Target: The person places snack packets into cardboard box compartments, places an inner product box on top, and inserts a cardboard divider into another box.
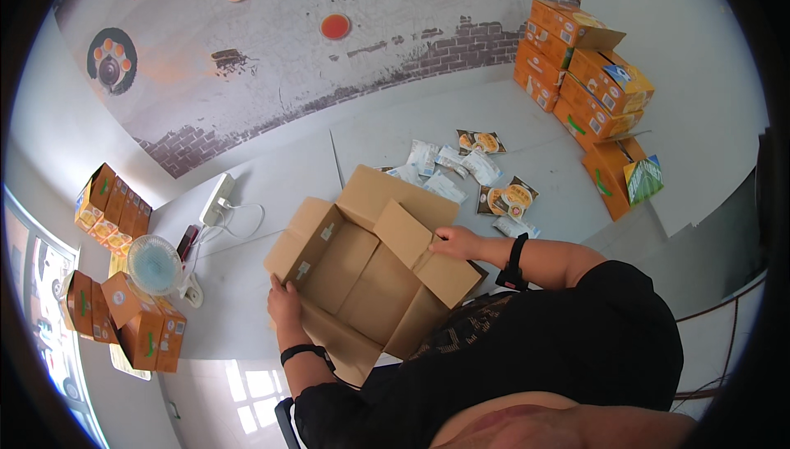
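A large cardboard box [355,276] stands with its top flaps spread at the near edge of the table, and nothing shows inside it. My left hand [284,301] grips its left side at the flap edge, thumb and fingers on the cardboard. With my right hand [458,243] I hold a flap on the right side, near a fold. Just beyond the box lie scattered white sachets [482,168] and several brown-and-orange food packets [518,197]. The fingertips of both hands are partly hidden by cardboard.
Orange cartons [595,106] are stacked at the table's back right. More orange cartons [145,332] stand at the left, beside a small clip-on fan [154,265]. A white power strip [217,198] with cables and a dark red phone-like object [187,242] lie on the left half of the grey table [241,301].
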A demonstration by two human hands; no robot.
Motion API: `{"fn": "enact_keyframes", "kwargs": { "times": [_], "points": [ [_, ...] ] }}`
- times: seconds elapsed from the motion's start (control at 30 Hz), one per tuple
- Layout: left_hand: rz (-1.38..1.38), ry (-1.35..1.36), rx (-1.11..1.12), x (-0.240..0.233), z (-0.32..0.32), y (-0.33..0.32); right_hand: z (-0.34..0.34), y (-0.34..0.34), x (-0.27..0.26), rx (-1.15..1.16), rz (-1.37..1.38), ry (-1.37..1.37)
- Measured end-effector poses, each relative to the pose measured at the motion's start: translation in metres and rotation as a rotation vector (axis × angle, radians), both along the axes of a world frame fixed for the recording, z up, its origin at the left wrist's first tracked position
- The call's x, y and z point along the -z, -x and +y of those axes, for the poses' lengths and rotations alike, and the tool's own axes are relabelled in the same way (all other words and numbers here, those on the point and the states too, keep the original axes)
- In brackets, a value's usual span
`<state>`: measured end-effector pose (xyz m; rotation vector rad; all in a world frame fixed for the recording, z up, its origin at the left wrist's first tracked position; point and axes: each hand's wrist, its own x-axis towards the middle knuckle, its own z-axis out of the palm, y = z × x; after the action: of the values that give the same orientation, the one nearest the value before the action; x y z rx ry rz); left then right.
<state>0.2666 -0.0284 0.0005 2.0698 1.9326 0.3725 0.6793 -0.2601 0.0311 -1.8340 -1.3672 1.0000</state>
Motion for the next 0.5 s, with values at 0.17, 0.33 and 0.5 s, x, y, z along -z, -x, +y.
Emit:
{"fn": "enact_keyframes", "kwargs": {
  "times": [0.17, 0.33, 0.5],
  "points": [
    [0.146, -0.155, 0.035, -0.003, -0.024, -0.010, 0.009, 0.003, -0.012, -0.077, -0.015, -0.029],
    [0.145, -0.209, 0.199, -0.014, -0.054, -0.018, 0.034, 0.016, -0.008, -0.130, 0.095, 0.012],
    [-0.022, -0.066, 0.482, -0.020, -0.084, -0.032, 0.048, 0.049, -0.022, -0.119, 0.315, 0.004]
  ]
}}
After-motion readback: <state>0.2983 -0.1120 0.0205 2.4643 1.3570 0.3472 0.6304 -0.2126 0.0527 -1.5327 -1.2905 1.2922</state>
